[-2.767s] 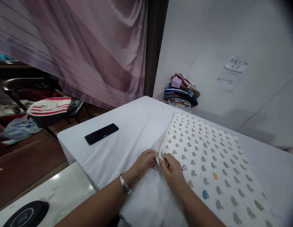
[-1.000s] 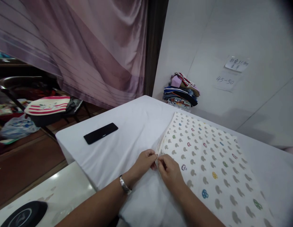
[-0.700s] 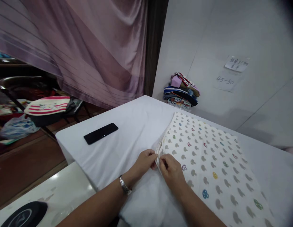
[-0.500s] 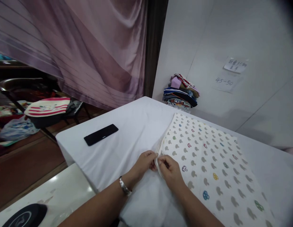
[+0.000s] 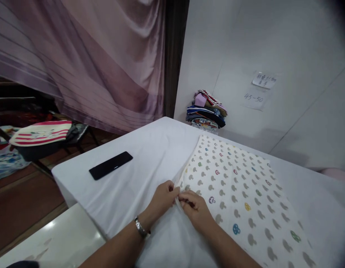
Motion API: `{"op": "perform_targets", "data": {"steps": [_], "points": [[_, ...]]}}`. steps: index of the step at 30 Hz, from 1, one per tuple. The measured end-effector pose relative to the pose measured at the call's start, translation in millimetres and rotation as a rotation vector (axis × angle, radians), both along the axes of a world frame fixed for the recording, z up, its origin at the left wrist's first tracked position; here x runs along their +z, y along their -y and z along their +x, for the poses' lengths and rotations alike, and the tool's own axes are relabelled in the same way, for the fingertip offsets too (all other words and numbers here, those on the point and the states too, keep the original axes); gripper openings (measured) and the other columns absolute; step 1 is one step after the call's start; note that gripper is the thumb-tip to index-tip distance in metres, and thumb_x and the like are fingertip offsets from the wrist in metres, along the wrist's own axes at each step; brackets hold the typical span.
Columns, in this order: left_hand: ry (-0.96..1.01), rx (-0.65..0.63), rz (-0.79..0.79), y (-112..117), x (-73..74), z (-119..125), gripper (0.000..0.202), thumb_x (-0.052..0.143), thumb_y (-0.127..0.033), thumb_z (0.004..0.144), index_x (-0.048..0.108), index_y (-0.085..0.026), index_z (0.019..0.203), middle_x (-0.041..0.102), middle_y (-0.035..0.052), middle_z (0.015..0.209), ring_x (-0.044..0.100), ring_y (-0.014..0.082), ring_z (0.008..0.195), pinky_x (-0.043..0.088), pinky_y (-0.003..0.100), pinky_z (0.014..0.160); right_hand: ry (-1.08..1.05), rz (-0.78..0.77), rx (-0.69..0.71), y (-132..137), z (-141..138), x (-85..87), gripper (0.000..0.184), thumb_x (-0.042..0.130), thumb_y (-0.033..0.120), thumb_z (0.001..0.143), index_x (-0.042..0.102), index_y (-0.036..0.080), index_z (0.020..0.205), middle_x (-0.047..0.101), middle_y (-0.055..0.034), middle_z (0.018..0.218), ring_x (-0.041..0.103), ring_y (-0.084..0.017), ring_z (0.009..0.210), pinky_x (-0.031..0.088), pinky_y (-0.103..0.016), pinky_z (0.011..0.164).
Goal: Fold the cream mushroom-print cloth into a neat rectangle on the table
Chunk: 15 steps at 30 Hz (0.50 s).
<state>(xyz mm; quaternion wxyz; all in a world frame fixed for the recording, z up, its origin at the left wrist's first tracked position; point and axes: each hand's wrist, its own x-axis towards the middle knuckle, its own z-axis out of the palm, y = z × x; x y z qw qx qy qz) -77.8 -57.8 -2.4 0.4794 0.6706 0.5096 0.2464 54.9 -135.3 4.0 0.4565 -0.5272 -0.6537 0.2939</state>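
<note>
A white cloth printed with grey and coloured mushrooms point(image 5: 228, 182) lies flat, in layers, on the white-covered table. My left hand point(image 5: 161, 197) is closed in a pinch at its left edge, thumb and index finger together on the border. Right beside it, my right hand point(image 5: 197, 212) pinches the same edge, its fingertips nearly touching the left ones. Between the two hands the border is bunched and slightly raised. The fingers hide the exact bit of fabric gripped. A silver bracelet point(image 5: 141, 227) circles my left wrist.
A black phone point(image 5: 111, 165) lies on the white tablecloth point(image 5: 144, 149) at left. Folded clothes point(image 5: 206, 111) are stacked by the wall at the back. A chair with a striped cloth point(image 5: 42, 133) stands left, beyond a glossy white surface point(image 5: 61, 238) at lower left.
The whole view has shifted, so the table and phone sit further left. Both hands still pinch the cloth's left edge, their fingers slightly repositioned and a little closer together.
</note>
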Motion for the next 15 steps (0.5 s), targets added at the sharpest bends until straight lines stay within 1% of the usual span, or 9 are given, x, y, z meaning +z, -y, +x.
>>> {"op": "perform_targets", "data": {"steps": [2,3,4,5,7,8,10,12,15], "points": [[-0.175,0.009,0.212,0,0.8,-2,0.021,0.048,-0.036,0.075,0.042,-0.02,0.061,0.052,-0.0036,0.056,0.048,0.0121,0.053,0.032,0.024,0.052,0.063,0.042,-0.018,1,2,1.9,0.022,0.046,0.016,0.083,0.065,0.022,0.091,0.063,-0.0033,0.092,0.057,-0.015,0.086,0.047,-0.029,0.08],[-0.241,0.005,0.279,0,1.3,-2,0.022,0.047,-0.036,0.075,0.042,-0.02,0.061,0.052,-0.0034,0.057,0.047,0.0123,0.055,0.031,0.024,0.053,0.106,0.06,-0.033,2,3,3.2,0.025,0.045,0.016,0.084,0.064,0.021,0.098,0.063,-0.005,0.102,0.056,-0.016,0.095,0.046,-0.031,0.086],[-0.295,-0.007,0.311,0,1.8,-3,0.023,0.046,-0.037,0.076,0.042,-0.02,0.061,0.053,-0.0032,0.057,0.047,0.0126,0.055,0.03,0.025,0.054,0.16,0.065,-0.038,3,4,4.6,0.029,0.045,0.017,0.084,0.061,0.02,0.108,0.06,-0.0069,0.113,0.053,-0.018,0.106,0.042,-0.033,0.093],[-0.333,-0.023,0.315,-1,2.2,-3,0.024,0.044,-0.037,0.077,0.041,-0.02,0.061,0.053,-0.0031,0.057,0.046,0.0128,0.056,0.03,0.025,0.055,0.223,0.051,-0.021,4,6,5.9,0.035,0.045,0.019,0.084,0.056,0.019,0.118,0.054,-0.0086,0.124,0.047,-0.019,0.116,0.037,-0.036,0.1],[-0.384,-0.052,0.304,-3,2.6,-4,0.025,0.042,-0.038,0.079,0.04,-0.021,0.061,0.053,-0.0027,0.058,0.047,0.0135,0.056,0.03,0.025,0.056,0.355,-0.027,0.078,8,9,8.3,0.05,0.05,0.025,0.084,0.043,0.017,0.132,0.039,-0.0112,0.14,0.033,-0.023,0.13,0.025,-0.042,0.108],[-0.411,-0.064,0.297,-4,2.6,-4,0.025,0.041,-0.039,0.079,0.04,-0.021,0.061,0.053,-0.0024,0.058,0.048,0.0139,0.057,0.03,0.026,0.057,0.406,-0.078,0.144,10,12,9.4,0.057,0.053,0.03,0.083,0.038,0.017,0.136,0.033,-0.0117,0.144,0.026,-0.025,0.134,0.02,-0.044,0.11],[-0.465,-0.086,0.278,-5,2.6,-6,0.026,0.039,-0.04,0.08,0.04,-0.021,0.063,0.054,-0.0018,0.058,0.05,0.0152,0.057,0.031,0.026,0.058,0.435,-0.178,0.239,14,17,11.8,0.066,0.055,0.04,0.082,0.032,0.018,0.14,0.024,-0.0109,0.148,0.02,-0.026,0.136,0.017,-0.045,0.111],[-0.505,-0.107,0.255,-6,3.1,-7,0.026,0.037,-0.041,0.082,0.041,-0.021,0.065,0.057,-0.0009,0.061,0.053,0.0167,0.06,0.031,0.027,0.058,0.42,-0.251,0.234,18,26,14.9,0.067,0.051,0.048,0.084,0.029,0.021,0.141,0.017,-0.0089,0.15,0.016,-0.024,0.137,0.018,-0.043,0.11],[-0.542,-0.115,0.215,-6,6.0,-7,0.024,0.034,-0.041,0.083,0.045,-0.022,0.072,0.06,0.001,0.068,0.057,0.0192,0.066,0.033,0.028,0.06,0.449,-0.292,0.202,23,42,18.6,0.068,0.048,0.05,0.085,0.026,0.021,0.142,0.013,-0.0086,0.151,0.011,-0.024,0.138,0.013,-0.045,0.111]]}}
